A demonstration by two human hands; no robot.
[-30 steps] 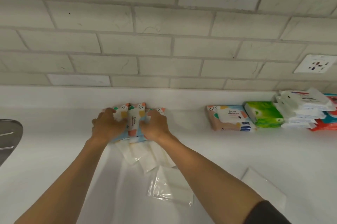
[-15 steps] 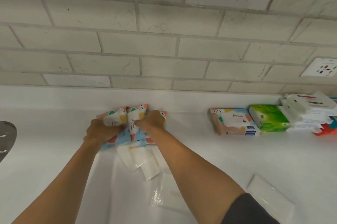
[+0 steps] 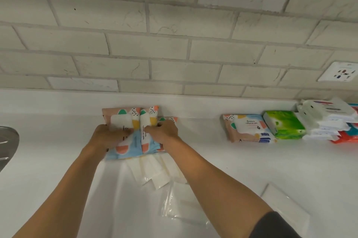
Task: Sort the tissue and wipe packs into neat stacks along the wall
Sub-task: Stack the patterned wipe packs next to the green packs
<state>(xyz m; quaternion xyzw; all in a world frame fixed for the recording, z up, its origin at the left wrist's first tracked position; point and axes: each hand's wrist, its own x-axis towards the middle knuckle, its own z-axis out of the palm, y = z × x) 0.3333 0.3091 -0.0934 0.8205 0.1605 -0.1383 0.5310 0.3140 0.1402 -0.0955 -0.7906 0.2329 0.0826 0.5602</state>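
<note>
Several patterned wipe packs (image 3: 127, 141), pink and blue with coloured blobs, are bunched together on the white counter (image 3: 232, 170) close to the wall. My left hand (image 3: 105, 135) grips the left side of the bunch and my right hand (image 3: 164, 133) grips the right side. One pack (image 3: 148, 121) stands on edge between my hands. Below the bunch lie several plain white tissue packs (image 3: 155, 172). Further right along the wall sit one more patterned wipe pack (image 3: 248, 127), a green tissue pack (image 3: 284, 124) and a stack of white packs (image 3: 327, 117).
A clear plastic bag (image 3: 180, 204) lies on the counter under my right forearm. A flat white pack (image 3: 284, 208) rests at the lower right. A metal sink edge (image 3: 7, 146) shows at the far left. A wall socket (image 3: 341, 72) sits on the tiled wall (image 3: 174, 34) at right.
My hands have pulled the patterned packs closer together and lifted their tops; a pink pack with a white label now shows at the upper left of the bunch.
</note>
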